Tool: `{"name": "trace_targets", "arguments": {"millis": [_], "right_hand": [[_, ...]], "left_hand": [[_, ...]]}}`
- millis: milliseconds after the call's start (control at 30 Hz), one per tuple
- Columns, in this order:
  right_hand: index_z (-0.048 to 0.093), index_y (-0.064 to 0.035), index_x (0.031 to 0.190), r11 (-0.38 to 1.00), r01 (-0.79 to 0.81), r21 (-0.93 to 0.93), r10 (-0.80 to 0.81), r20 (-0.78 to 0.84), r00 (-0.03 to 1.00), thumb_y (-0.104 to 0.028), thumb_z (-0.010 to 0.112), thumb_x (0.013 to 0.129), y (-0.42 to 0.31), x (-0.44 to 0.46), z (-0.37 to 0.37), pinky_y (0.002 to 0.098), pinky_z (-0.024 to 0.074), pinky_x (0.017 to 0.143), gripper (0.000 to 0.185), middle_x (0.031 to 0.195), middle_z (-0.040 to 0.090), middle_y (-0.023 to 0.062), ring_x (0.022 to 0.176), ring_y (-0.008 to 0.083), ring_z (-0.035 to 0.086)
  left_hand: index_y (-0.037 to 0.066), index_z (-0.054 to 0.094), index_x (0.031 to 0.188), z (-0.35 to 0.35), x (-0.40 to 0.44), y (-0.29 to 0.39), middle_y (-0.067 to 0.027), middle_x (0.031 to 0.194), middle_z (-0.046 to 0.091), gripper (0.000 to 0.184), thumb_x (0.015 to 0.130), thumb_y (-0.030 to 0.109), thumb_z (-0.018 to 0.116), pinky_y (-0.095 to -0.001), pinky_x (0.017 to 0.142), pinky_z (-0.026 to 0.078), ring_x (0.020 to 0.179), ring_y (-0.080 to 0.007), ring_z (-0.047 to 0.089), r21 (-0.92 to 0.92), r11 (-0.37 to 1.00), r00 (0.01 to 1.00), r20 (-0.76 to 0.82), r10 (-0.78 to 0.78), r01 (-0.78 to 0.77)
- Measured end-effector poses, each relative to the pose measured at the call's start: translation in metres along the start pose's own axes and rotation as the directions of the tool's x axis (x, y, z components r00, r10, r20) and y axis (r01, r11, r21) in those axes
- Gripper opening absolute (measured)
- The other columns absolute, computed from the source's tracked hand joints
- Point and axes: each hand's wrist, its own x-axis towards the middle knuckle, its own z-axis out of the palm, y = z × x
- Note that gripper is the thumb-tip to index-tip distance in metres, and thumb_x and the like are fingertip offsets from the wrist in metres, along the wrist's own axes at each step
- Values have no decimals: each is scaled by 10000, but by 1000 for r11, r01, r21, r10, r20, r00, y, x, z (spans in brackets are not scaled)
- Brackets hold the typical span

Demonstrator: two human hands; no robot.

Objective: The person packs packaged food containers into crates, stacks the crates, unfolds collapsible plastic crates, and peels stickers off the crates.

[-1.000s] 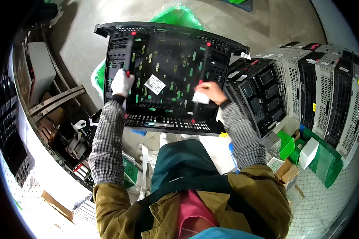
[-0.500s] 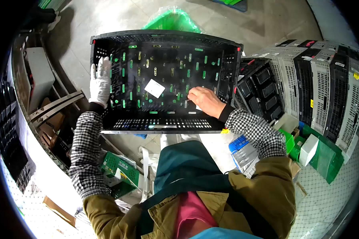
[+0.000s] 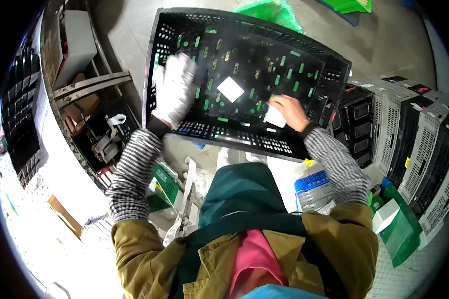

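A black plastic crate (image 3: 254, 141) with slotted walls lies in front of me, its open side facing up and its body turned at a slant. On its floor, among green-showing slots, rests a white card (image 3: 230, 89). My right hand (image 3: 292, 110), bare, pinches a second white card (image 3: 275, 117) low over the right part of the crate floor. Over the crate's left side is my left hand (image 3: 175, 87) in a white glove, fingers stretched out and slightly blurred. Whether it touches the crate floor or wall I cannot tell.
Stacked grey and black crates (image 3: 384, 127) stand on the right. A green lined bin (image 3: 279, 12) is behind the crate. On the left are a white-topped bench (image 3: 65, 164) and a wooden frame (image 3: 92, 84). Blue and grey items (image 3: 314, 192) lie beside my right leg.
The crate has tilted clockwise and sits further right in view. My left hand has moved inward from the crate's left edge. The card under my right hand now shows plainly.
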Motion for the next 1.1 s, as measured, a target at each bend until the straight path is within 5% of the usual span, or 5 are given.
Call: {"name": "trace_targets", "arguments": {"millis": [67, 233, 700, 933, 1100], "right_hand": [[610, -18, 995, 973, -9, 230, 34, -106, 994, -135, 639, 833, -3, 33, 62, 345, 479, 623, 201, 816, 636, 166, 733, 274, 640], [569, -3, 1128, 998, -45, -36, 30, -334, 942, -165, 575, 860, -17, 103, 140, 427, 487, 732, 313, 920, 629, 208, 846, 351, 619], [592, -34, 934, 950, 66, -306, -122, -169, 978, -203, 559, 870, -33, 98, 167, 438, 495, 695, 183, 855, 622, 168, 785, 352, 624], [581, -41, 1048, 909, 32, -415, -59, -52, 997, -189, 573, 855, -55, 115, 155, 446, 500, 725, 243, 887, 637, 175, 836, 358, 627], [619, -35, 844, 869, 104, -483, -135, -30, 990, -178, 563, 860, -59, 120, 163, 438, 505, 678, 154, 838, 632, 158, 783, 333, 637]], "left_hand": [[112, 414, 1351, 3, -32, 58, -161, 1417, 363, 755, 698, 354, 705, -612, 1046, 177, 1334, -372, 286, -156, 988, 977, 208, 48, -16], [108, 355, 1402, 29, -96, 120, -139, 1452, 322, 940, 702, 720, 498, -580, 1093, 45, 1394, -296, 173, -193, 981, 879, 470, 84, 9], [43, 437, 1328, 37, -102, 111, -145, 1404, 397, 894, 731, 708, 471, -539, 1097, 121, 1352, -289, 283, -283, 959, 942, 315, 115, -23], [4, 483, 1273, 32, -104, 108, -161, 1355, 445, 900, 713, 709, 488, -531, 1092, 159, 1336, -298, 306, -356, 934, 954, 278, 112, -6], [7, 502, 1249, 35, -107, 107, -158, 1322, 464, 898, 696, 714, 495, -506, 1087, 205, 1311, -309, 329, -372, 928, 970, 220, 100, -11]]}}
